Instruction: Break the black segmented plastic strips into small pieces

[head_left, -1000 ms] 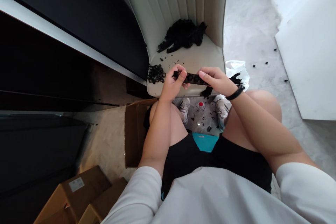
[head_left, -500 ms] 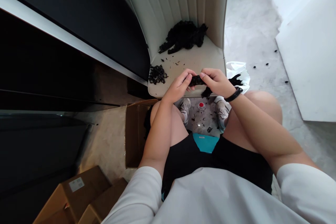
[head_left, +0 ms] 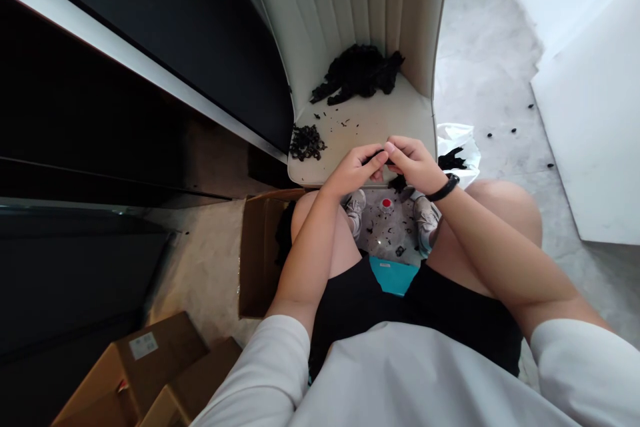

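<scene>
My left hand (head_left: 356, 167) and my right hand (head_left: 413, 161) meet over the front edge of the pale chair seat (head_left: 350, 130). Both are closed on one dark piece (head_left: 373, 158), mostly hidden by the fingers. Part of a black ragged piece (head_left: 399, 183) hangs below my right hand. Toward the chair's back lies a large black crumpled heap (head_left: 361, 71). A smaller pile of dark curled scraps (head_left: 306, 142) sits at the seat's left corner, with crumbs scattered between the two.
Right of the chair is a white plastic bag (head_left: 470, 153) with black pieces. An open cardboard box (head_left: 257, 257) stands by my left leg, more boxes (head_left: 165, 347) at lower left. A red-topped object (head_left: 387, 204) and scraps lie on the floor between my shoes.
My hands have come closer together, fingertips now nearly touching, and the dark piece between them shows much less. The whole view has shifted slightly.
</scene>
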{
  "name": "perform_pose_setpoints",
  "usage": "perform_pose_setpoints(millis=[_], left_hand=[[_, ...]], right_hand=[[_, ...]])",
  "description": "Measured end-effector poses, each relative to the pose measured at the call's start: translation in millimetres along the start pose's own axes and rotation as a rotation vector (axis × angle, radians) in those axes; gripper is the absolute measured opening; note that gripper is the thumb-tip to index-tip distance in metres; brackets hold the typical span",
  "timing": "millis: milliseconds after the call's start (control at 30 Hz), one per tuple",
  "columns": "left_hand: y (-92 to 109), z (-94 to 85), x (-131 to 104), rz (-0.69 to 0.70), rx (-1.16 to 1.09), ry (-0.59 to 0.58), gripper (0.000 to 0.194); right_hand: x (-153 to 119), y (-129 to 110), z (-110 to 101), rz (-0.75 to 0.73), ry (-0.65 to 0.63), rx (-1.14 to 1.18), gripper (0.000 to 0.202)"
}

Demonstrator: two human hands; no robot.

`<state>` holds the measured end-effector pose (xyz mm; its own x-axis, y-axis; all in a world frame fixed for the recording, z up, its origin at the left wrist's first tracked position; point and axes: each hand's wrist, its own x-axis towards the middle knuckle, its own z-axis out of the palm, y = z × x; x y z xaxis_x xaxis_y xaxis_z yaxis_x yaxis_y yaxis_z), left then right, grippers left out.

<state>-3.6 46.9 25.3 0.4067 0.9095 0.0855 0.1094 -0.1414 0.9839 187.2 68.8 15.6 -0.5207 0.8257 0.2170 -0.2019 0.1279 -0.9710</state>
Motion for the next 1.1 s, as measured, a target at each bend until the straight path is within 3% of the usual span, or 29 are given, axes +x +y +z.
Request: perform_pose_setpoints(millis=[233, 733, 1000, 1100], left_hand=[[2.8, 7.3, 0.0, -0.013, -0.173, -0.012, 0.063], [-26.9, 13.8, 0.8, 0.029, -0.292, 0.068, 0.068], [-15.6, 9.8, 3.1, 0.057, -0.121, 0.061, 0.067], [-14.4, 9.8, 6.2, 0.093, 0.037, 0.121, 0.064]], right_hand=[[-0.2, -0.9, 4.8, 0.063, 0.045, 0.209, 0.064], [-3.2, -8.5, 10.0, 0.027, 0.096, 0.389, 0.065], [0.4, 4.1, 8.6, 0.075, 0.105, 0.337, 0.067], [0.2, 10.3, 7.1, 0.059, 0.130, 0.262, 0.064]])
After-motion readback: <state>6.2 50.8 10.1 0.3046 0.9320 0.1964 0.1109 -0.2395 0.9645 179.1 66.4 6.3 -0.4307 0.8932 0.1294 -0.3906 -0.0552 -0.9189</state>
